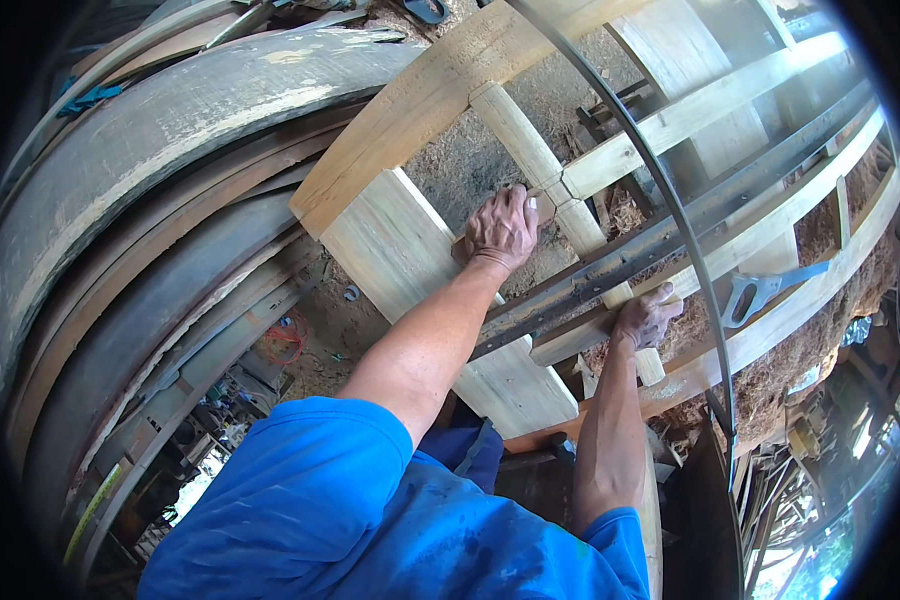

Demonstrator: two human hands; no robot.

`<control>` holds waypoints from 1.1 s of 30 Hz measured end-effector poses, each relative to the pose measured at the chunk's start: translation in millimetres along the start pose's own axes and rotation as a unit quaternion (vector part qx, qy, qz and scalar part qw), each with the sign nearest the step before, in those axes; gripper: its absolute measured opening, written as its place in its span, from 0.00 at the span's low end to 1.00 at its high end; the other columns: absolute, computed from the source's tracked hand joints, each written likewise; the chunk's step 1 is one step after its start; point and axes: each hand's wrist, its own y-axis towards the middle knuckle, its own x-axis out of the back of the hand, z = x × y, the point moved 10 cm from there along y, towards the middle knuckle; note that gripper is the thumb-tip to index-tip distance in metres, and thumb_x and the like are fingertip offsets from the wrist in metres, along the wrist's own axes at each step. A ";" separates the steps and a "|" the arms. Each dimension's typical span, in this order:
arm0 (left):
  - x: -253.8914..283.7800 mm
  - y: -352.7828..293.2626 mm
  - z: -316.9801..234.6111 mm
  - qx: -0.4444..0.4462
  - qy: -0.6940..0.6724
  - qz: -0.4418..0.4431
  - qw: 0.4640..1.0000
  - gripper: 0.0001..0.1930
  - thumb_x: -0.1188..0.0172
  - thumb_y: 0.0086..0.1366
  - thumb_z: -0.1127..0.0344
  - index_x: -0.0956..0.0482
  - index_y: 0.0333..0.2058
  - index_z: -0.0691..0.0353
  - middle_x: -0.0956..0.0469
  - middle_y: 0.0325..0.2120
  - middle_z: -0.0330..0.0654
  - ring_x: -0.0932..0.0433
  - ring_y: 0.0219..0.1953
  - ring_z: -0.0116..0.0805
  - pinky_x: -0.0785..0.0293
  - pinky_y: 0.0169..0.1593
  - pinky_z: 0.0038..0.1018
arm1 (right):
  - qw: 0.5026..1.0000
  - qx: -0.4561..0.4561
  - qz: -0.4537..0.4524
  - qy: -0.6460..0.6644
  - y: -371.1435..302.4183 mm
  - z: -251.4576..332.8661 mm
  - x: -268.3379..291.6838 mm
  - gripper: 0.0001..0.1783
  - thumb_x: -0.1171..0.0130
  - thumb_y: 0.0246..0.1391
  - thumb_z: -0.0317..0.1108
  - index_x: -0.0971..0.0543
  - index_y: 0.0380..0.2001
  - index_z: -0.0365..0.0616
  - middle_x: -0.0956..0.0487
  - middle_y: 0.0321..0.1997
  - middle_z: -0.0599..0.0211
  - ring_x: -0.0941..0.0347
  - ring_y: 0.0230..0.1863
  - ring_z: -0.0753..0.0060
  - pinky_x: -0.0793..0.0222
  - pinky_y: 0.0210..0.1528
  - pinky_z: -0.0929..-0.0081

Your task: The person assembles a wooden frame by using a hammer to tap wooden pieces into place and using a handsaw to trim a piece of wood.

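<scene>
Knuckles up, my left hand is closed around the near end of a pale wooden rail, beside a crosspiece that it meets. My right hand is wrapped over a second pale rail, close to that rail's near end and the lower end of the crosspiece. A dark, worn long bar runs between the two rails. Wide planks form the outer frame under my arms. My palms and the undersides of the rails are hidden.
A saw-like tool with a looped grey handle lies on the right frame plank. A thin dark curved strip arches over the rails. Large curved boards are stacked at the left. Brown wood shavings heap at the right.
</scene>
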 end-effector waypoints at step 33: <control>3.9 0.5 -4.4 -0.012 0.021 -0.002 1.000 0.13 0.50 0.70 0.53 0.29 0.41 0.57 0.22 0.35 0.48 0.20 0.38 0.51 0.25 0.40 0.47 | 1.000 0.001 0.002 -0.003 -0.4 1.3 1.6 0.34 0.65 0.66 0.64 0.35 0.55 0.43 0.19 0.39 0.34 0.23 0.43 0.28 0.31 0.46 0.42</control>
